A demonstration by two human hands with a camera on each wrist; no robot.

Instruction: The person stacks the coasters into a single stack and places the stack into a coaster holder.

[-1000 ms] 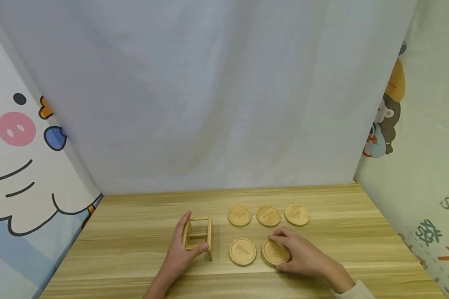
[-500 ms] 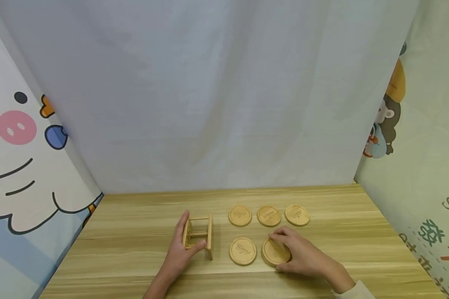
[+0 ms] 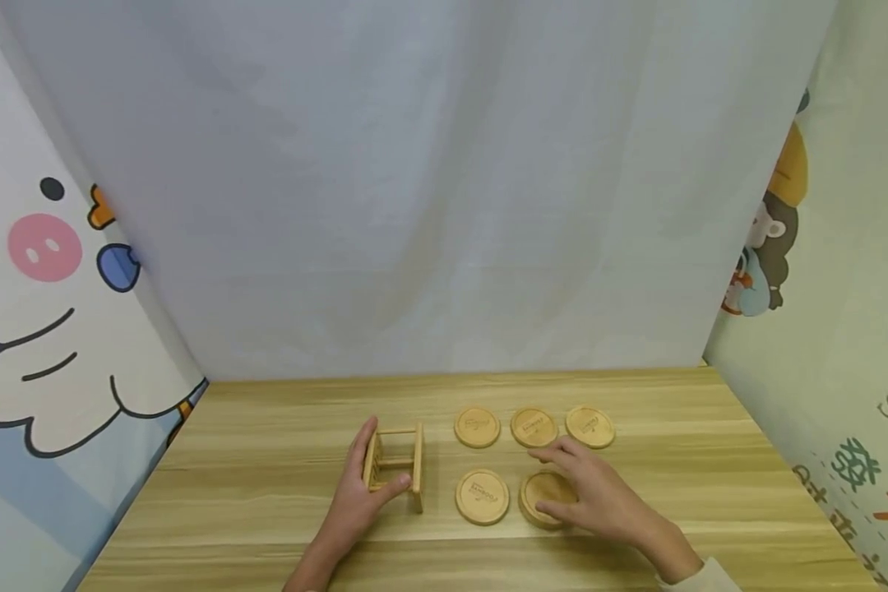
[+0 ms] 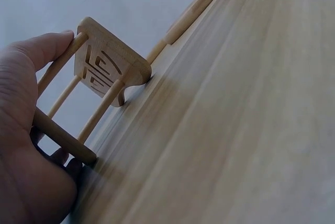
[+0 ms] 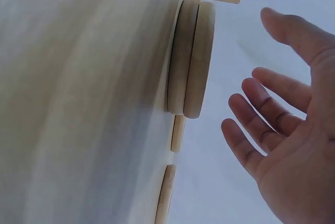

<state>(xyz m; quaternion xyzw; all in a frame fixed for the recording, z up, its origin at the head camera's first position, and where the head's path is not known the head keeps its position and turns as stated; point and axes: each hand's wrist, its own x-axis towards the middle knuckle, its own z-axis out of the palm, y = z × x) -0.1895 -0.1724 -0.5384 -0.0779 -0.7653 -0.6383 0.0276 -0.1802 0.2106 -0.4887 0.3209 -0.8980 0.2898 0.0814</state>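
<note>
My left hand (image 3: 351, 506) grips a small bamboo coaster holder (image 3: 418, 469), thumb on its near side and fingers along its left panel. In the left wrist view, the holder's cut-out side panel (image 4: 112, 59) and round rods show, the holder standing on the table. My right hand (image 3: 599, 497) hovers over a stack of two round bamboo coasters (image 3: 550, 485), fingers spread and holding nothing. The right wrist view shows a gap between that hand (image 5: 288, 145) and the stacked coasters (image 5: 200, 62). One single coaster (image 3: 482, 497) lies between the stack and the holder.
Behind the stack, a row of three coasters lies flat: a left one (image 3: 477, 427), a middle one (image 3: 534, 427) and a right one (image 3: 589, 427). The wood-grain table (image 3: 266, 411) ends at a pale curtain (image 3: 444, 247). Cartoon-printed cloths hang at both sides.
My right hand has let go of the stacked coasters and lifted slightly, its fingers spreading. The left hand keeps its hold on the holder. The head view has shifted a little.
</note>
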